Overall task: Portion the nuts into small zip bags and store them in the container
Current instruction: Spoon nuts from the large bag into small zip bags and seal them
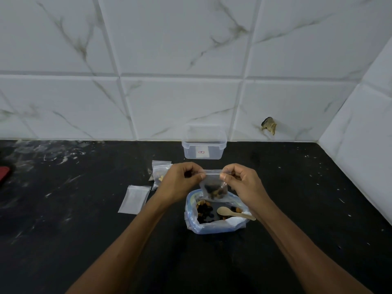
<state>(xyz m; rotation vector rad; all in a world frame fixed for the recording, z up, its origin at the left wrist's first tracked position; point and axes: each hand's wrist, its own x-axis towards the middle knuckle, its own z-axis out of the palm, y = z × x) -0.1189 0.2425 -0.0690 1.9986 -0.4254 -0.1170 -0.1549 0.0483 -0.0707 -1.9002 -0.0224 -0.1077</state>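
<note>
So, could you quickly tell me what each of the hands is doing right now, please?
Left hand: pinches the top left corner of the small zip bag.
Right hand: pinches the bag's top right corner.

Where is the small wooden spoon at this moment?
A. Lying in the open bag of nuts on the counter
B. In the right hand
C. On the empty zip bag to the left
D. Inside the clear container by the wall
A: the wooden spoon lies in the open bag of nuts on the counter, while both hands pinch the top of a small zip bag above it.
</note>
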